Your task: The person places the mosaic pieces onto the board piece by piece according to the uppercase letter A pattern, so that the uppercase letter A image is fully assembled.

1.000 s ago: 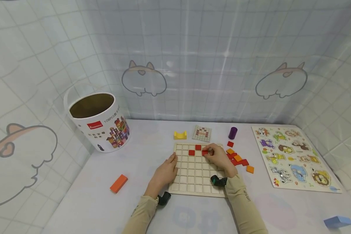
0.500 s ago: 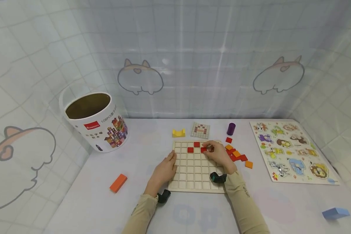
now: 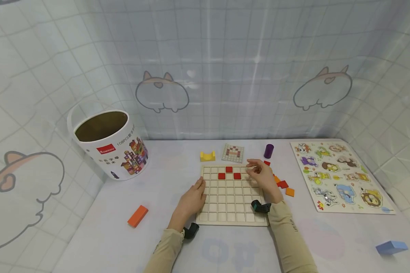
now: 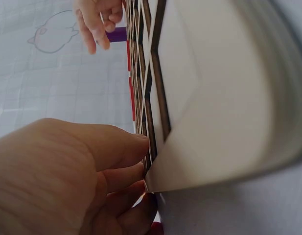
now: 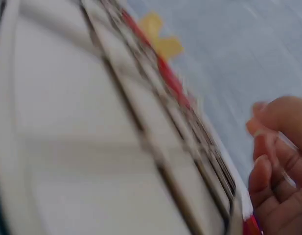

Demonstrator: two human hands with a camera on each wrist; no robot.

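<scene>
My left hand [image 3: 192, 199] rests along the left edge of a wooden grid board [image 3: 222, 208]. In the left wrist view, its thumb and fingertips [image 4: 138, 147] touch the board's rim near a corner. Three red square tiles sit in the upper cells; one is the topmost tile [image 3: 229, 169], with a left tile [image 3: 221, 176] and a right tile [image 3: 237, 176] just below. My right hand [image 3: 264, 178] hovers over the board's upper right, fingers loosely bent, no tile visible in them. The right wrist view is blurred. Loose red and orange tiles [image 3: 289, 192] lie right of the board, partly behind that hand.
Behind the board are a yellow block [image 3: 207, 156], a pattern card [image 3: 233, 153] and a purple cylinder [image 3: 268, 151]. An animal puzzle [image 3: 341, 178] lies right, a blue block [image 3: 391, 247] at front right. Left are an orange block [image 3: 137, 216] and a white bucket [image 3: 112, 151].
My right hand has let go of the right-hand red tile, which now shows fully in its cell, and has moved to the right. The left hand keeps its place on the board's edge.
</scene>
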